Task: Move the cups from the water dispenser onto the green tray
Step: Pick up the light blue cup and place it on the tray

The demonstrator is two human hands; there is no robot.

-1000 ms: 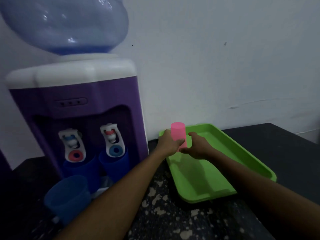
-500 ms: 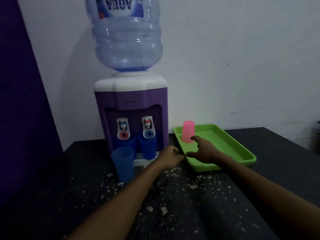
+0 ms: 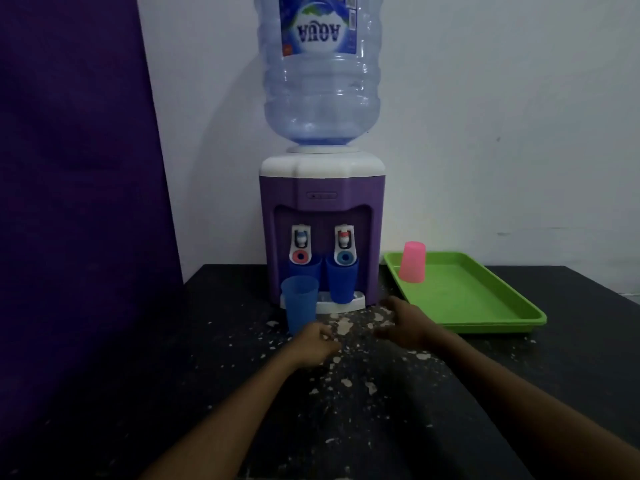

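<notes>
One pink cup [image 3: 412,262] stands upside down on the green tray [image 3: 485,308]; three blue cups [image 3: 299,304] wait at the water dispenser [image 3: 322,223]. Left hand [image 3: 317,344] loosely curled, right hand [image 3: 403,320] spread, both empty; next, likely grasping a blue cup.

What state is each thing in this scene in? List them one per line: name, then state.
pink cup: upside down on the tray
green tray: flat on the table
front blue cup: upright, before the dispenser
two blue cups: upright under the taps
left hand: loosely curled, empty
right hand: open, empty
</notes>
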